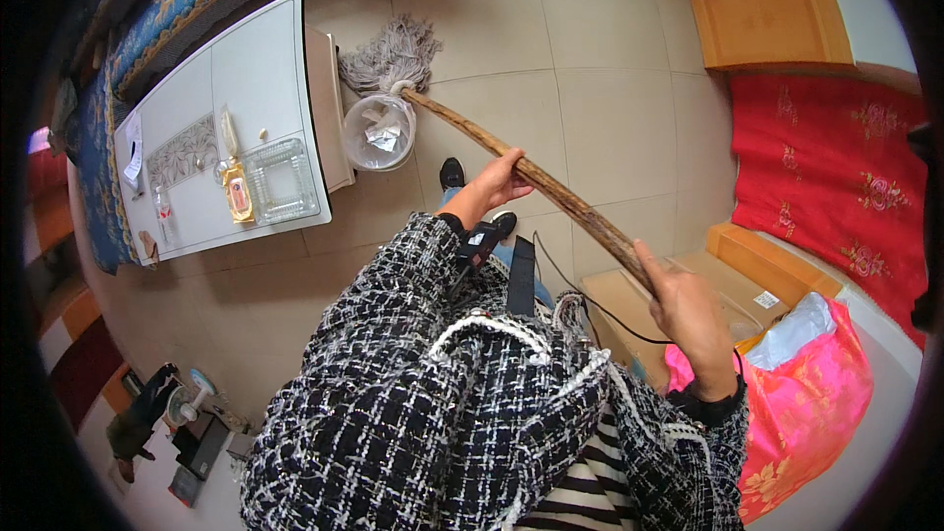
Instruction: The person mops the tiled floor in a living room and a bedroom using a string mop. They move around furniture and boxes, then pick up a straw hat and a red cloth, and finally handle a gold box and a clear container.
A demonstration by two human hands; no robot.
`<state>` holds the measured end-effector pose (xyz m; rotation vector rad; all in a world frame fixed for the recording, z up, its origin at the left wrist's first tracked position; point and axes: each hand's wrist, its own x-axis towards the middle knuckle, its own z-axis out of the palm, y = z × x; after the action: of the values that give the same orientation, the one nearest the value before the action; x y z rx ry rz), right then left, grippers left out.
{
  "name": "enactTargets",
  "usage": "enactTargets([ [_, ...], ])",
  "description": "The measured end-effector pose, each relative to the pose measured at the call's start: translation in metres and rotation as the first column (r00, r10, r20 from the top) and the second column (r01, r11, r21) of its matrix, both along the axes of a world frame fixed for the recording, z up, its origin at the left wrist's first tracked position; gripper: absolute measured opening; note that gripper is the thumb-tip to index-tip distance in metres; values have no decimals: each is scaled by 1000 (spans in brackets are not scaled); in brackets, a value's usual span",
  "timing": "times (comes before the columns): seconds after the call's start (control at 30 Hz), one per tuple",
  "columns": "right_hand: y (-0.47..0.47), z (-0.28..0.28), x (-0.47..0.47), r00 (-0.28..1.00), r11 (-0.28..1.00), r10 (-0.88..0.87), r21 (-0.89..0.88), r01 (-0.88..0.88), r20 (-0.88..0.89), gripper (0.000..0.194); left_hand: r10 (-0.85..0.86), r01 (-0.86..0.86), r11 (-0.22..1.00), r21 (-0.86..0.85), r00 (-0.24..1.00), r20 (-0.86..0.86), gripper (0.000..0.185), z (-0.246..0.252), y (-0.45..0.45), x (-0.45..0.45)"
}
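Note:
A string mop with a long wooden handle [564, 199] slants across the view. My left hand [501, 181] grips the middle of the handle. Closer to my body on the right, my right hand [686, 302] is closed around its upper end. The grey mop head [394, 55] lies on the tiled floor [494, 37], just beyond a clear plastic waste bin [380, 134] with a liner and paper scraps inside. The handle passes beside the bin's rim.
Left stands a white table [258, 55] with a clear plastic tray [284, 181], a yellow packet [237, 192] and a bottle [164, 214]. A cardboard box [619, 317], a pink cloth [804, 398] and a wooden cabinet [763, 0] are right. A black cable hangs by my legs.

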<state>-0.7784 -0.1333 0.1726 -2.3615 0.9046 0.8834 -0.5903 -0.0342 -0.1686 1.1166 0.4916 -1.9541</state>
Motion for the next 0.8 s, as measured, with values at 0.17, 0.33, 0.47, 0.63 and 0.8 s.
enactTargets([
  [0.17, -18, 25, -6, 998, 989, 65, -135, -67, -16, 69, 13, -15, 999, -45, 999, -50, 33, 8, -28, -24],
  [0.33, -39, 55, -7, 988, 983, 106, -136, -121, -114, 65, 22, -25, 999, -29, 994, -104, 32, 27, -45, -67],
  [0.47, -55, 87, -15, 963, 974, 139, -142, -175, -230, 63, 14, -35, 995, -88, 973, -230, 32, 46, -56, -108],
  [0.63, -60, 128, -21, 960, 995, 43, -77, -67, -277, 66, -5, -35, 994, -104, 933, -360, 31, 78, -58, -149],
  [0.8, -56, 131, -26, 959, 1000, -1, -14, -3, -284, 66, -51, 21, 997, -80, 915, -400, 29, 82, -44, -160],
])
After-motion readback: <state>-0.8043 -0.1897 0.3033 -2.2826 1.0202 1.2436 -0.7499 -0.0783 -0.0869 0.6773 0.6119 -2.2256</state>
